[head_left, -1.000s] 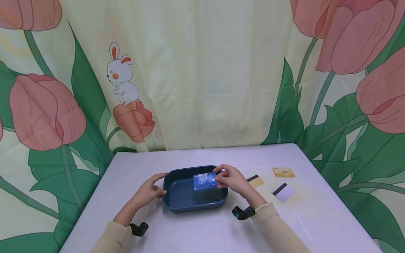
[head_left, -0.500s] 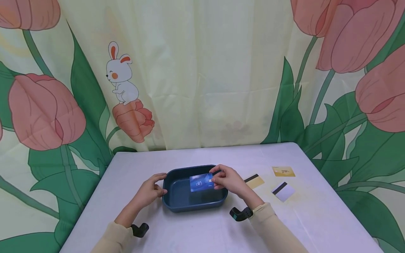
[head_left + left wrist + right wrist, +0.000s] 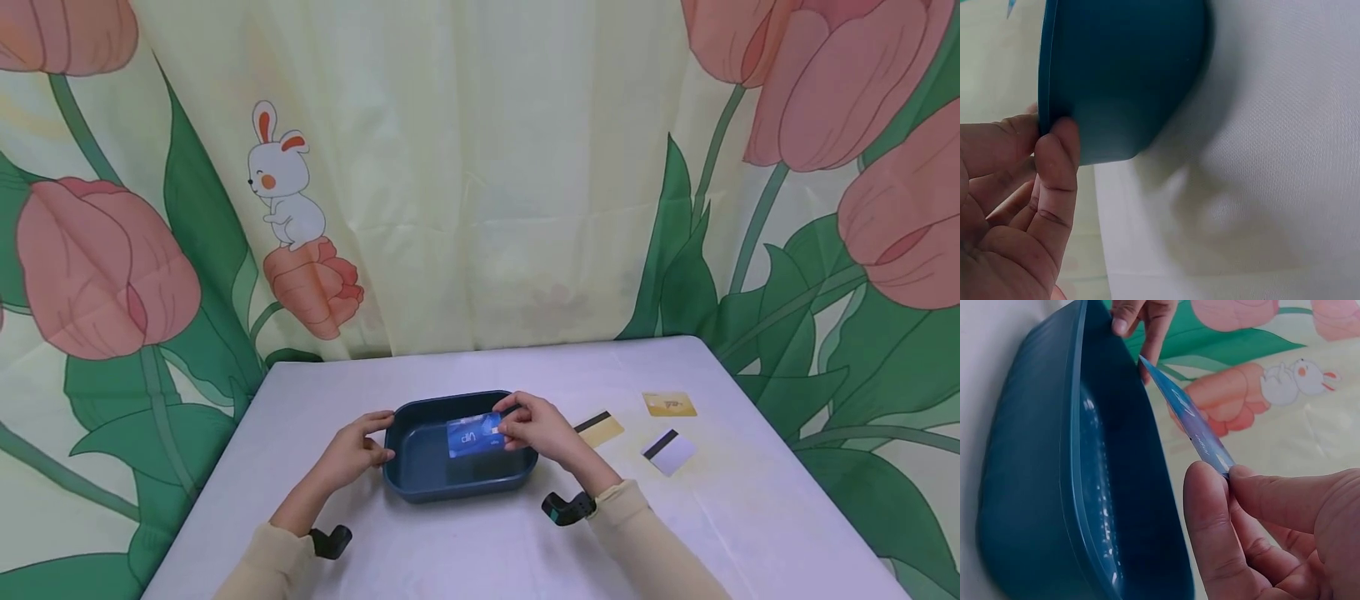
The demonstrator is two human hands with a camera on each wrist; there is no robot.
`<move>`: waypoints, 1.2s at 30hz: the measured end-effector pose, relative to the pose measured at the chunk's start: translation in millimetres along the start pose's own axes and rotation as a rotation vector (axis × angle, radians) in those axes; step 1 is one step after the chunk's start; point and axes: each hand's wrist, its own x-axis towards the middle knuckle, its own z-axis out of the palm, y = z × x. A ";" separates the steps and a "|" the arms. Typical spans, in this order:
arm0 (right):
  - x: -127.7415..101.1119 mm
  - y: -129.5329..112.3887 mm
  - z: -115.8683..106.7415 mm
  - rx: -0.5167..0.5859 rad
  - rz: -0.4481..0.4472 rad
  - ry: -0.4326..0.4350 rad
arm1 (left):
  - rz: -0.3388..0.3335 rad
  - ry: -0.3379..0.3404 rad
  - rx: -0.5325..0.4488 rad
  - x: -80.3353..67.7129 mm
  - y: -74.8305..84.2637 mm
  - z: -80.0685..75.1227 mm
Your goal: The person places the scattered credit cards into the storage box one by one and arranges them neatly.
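Right hand (image 3: 542,431) pinches blue card (image 3: 472,434) by its edge over the tray (image 3: 420,487) (card tilted). Left hand (image 3: 352,454) fingers curl on tray's left rim.

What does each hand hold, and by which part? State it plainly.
Right hand pinches the glossy blue plastic card by its right end. Left hand grips the dark teal rectangular plastic tray at its left rim.
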 end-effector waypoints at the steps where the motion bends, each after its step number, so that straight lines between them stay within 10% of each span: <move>1: 0.1 0.2 0.6 0.002 0.001 -0.003 | -0.005 -0.002 -0.005 -0.4 -0.2 0.1; 36: 7.3 0.4 17.8 -0.001 -0.015 -0.037 | -0.019 0.027 0.027 -0.5 2.5 0.6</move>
